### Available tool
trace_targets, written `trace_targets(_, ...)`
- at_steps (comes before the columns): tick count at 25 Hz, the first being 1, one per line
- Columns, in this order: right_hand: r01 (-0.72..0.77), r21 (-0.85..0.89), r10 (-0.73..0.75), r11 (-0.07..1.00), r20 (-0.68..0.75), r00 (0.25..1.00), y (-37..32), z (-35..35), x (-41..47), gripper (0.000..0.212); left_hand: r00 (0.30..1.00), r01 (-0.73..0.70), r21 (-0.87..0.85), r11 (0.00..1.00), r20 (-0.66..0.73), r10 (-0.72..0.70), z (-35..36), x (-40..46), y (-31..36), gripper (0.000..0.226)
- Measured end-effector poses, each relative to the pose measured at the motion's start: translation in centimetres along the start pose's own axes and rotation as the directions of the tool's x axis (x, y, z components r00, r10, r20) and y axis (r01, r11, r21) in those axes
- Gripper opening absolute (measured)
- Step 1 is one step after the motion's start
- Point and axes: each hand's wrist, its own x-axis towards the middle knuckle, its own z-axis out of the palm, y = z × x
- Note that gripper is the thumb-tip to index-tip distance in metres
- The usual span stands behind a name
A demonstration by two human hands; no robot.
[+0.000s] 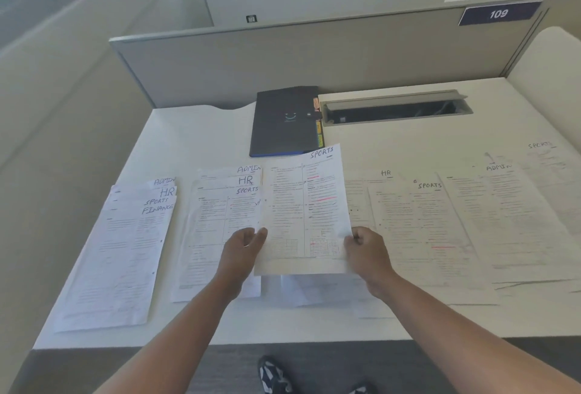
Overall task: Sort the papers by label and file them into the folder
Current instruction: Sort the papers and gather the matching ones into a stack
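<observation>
fingers (353,241) of both hands apparently pinch sports sheet (303,211) above desk (201,133).

Bare desk (393,139) lies right of the folder (284,122), below the cable tray (396,107).

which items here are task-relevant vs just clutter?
Job:
- white printed sheet labelled SPORTS, held by left hand and right hand
- labelled white paper stacks on the desk
- closed black folder with coloured tabs

Lying about:
- grey cable tray slot
- blue 109 sign
</observation>
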Motion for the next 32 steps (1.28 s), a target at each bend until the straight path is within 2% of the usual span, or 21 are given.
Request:
trace_targets(2, -0.012, 0.002, 0.012, 1.0, 0.095, 0.995, -0.2, 2.3, -0.5, 0.021, 0.997, 0.06, -0.029, 0.998, -0.049, -0.061, -2.4, 0.9, -0.2, 0.07)
trace_targets(6, -0.098, -0.019, 0.099, 0.995, 0.288, 0.952, 0.0, 7.4, -1.4, 0.02, 0.975, 0.114, -0.116, 0.987, -0.178, -0.133, -6.9, 1.9, -1.3, 0.015)
trace_targets(10, -0.179, -0.015, 0.171, 0.984, 0.383, 0.908, -0.4, 12.1, -1.2, 0.012, 0.953, 0.157, -0.031, 0.987, -0.259, -0.16, -10.9, 3.1, -3.5, 0.01)
trace_targets(15, -0.138, -0.129, 0.172, 0.982, 0.308, 0.936, -1.5, 15.9, -0.1, 0.014, 0.951, 0.181, 0.065, 0.981, -0.265, -0.158, -13.8, 4.9, -5.2, 0.012)
trace_targets(20, -0.139, -0.157, 0.174, 0.978, 0.231, 0.957, -2.6, 16.5, 0.0, 0.014, 0.958, 0.158, 0.152, 0.976, -0.264, -0.114, -14.4, 5.9, -5.4, 0.005)
trace_targets(21, -0.14, -0.154, 0.172, 0.978, 0.217, 0.961, -2.7, 16.3, 0.0, 0.015, 0.957, 0.158, 0.198, 0.967, -0.274, -0.1, -14.3, 5.8, -5.4, 0.01)
trace_targets(24, -0.132, -0.149, 0.157, 0.98, 0.167, 0.973, -2.9, 15.1, 0.2, 0.015, 0.942, 0.178, 0.467, 0.866, -0.337, -0.012, -13.5, 5.7, -5.2, 0.059)
trace_targets(25, -0.132, -0.144, 0.153, 0.981, 0.15, 0.977, -2.9, 14.5, 0.4, 0.015, 0.941, 0.136, 0.496, 0.858, -0.335, 0.045, -12.6, 5.6, -4.9, 0.067)
trace_targets(28, -0.134, -0.121, 0.148, 0.984, 0.112, 0.983, -2.7, 12.2, 0.9, 0.014, 0.958, -0.075, 0.418, 0.905, -0.222, 0.182, -8.7, 5.2, -3.4, 0.059)
trace_targets(32, -0.13, -0.098, 0.136, 0.987, 0.066, 0.988, -1.7, 7.6, 1.6, 0.013, 0.98, -0.183, 0.324, 0.928, -0.011, 0.197, -2.7, 3.9, -1.3, 0.046)
